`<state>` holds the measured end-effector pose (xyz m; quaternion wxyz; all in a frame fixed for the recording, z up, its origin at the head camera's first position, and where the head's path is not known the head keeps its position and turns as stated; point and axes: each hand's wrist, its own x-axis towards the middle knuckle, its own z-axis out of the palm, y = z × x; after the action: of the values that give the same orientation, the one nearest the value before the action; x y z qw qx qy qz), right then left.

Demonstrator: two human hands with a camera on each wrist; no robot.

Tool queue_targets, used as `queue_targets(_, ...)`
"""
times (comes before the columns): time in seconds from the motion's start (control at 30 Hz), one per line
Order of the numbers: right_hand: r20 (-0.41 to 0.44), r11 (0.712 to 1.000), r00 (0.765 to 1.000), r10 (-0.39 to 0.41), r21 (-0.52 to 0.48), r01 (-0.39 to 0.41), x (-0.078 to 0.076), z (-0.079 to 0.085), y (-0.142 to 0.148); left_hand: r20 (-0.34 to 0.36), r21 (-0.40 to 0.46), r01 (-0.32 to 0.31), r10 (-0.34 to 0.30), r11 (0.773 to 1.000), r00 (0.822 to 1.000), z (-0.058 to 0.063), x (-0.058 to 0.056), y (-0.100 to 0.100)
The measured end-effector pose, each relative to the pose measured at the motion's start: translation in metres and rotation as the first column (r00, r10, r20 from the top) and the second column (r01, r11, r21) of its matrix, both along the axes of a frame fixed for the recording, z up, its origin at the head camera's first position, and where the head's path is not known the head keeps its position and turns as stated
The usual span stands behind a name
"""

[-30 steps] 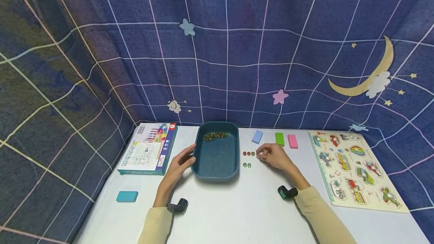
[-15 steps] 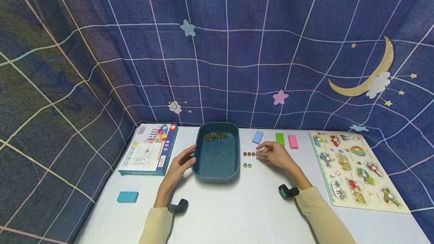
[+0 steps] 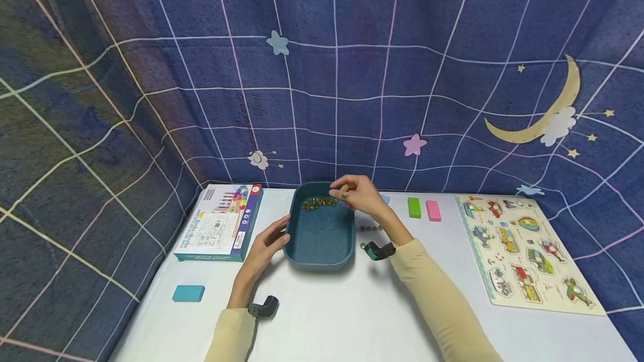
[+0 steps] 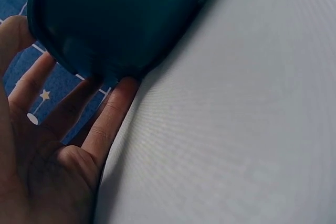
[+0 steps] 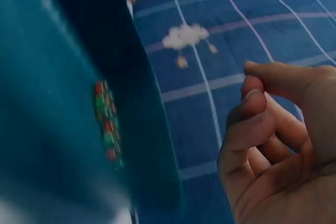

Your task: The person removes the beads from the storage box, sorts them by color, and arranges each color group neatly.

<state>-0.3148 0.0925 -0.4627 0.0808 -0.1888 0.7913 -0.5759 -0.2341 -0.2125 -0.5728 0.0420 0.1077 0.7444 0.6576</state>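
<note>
Evidently, the right hand (image 3: 359, 194) is at the far right corner of a dark teal tray (image 3: 322, 242), its fingers curled and the thumb meeting the index finger; the right wrist view shows nothing between them. The left hand (image 3: 264, 244) touches the tray's left side, fingers spread and fairly straight, gripping nothing else.

Red and green beads (image 3: 319, 203) lie clustered inside the tray near its far end. Just right of the tray, a short row of beads (image 3: 369, 228) lies on the white surface (image 3: 312, 317), with a green bead (image 3: 363, 245) nearer the person, beside the right wrist camera (image 3: 379, 251).

A box (image 3: 216, 222) and a teal block (image 3: 188, 293) lie to the left. A partly hidden blue block (image 3: 385, 199), a green block (image 3: 414, 208), a pink block (image 3: 433, 211) and a puzzle board (image 3: 550, 295) lie to the right.
</note>
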Motion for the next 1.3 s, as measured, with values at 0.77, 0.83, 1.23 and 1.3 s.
queue_targets(0.77, -0.111, 0.870, 0.992, -0.066, 0.481, 0.112, -0.034, -0.061, -0.090, 0.007, -0.003, 0.006, -0.006, 1.000, 1.000, -0.002, -0.002, 0.001)
queue_targets(0.83, -0.110, 0.880, 0.992, -0.058, 0.463, 0.103, -0.034, -0.060, -0.090, 0.008, -0.002, 0.006, -0.006, 1.000, 1.000, -0.003, -0.002, 0.000)
queue_targets(1.23, -0.098, 0.983, 0.993, -0.061, 0.169, 0.077, -0.011, -0.011, -0.013, 0.005, 0.005, -0.004, 0.004, 1.000, 1.000, -0.002, -0.001, 0.000)
queue_targets(1.3, -0.107, 0.982, 0.991, -0.081, 0.164, 0.098, -0.005, -0.016, 0.013, 0.008, 0.006, -0.006, 0.006, 1.000, 1.000, -0.002, 0.000, -0.001)
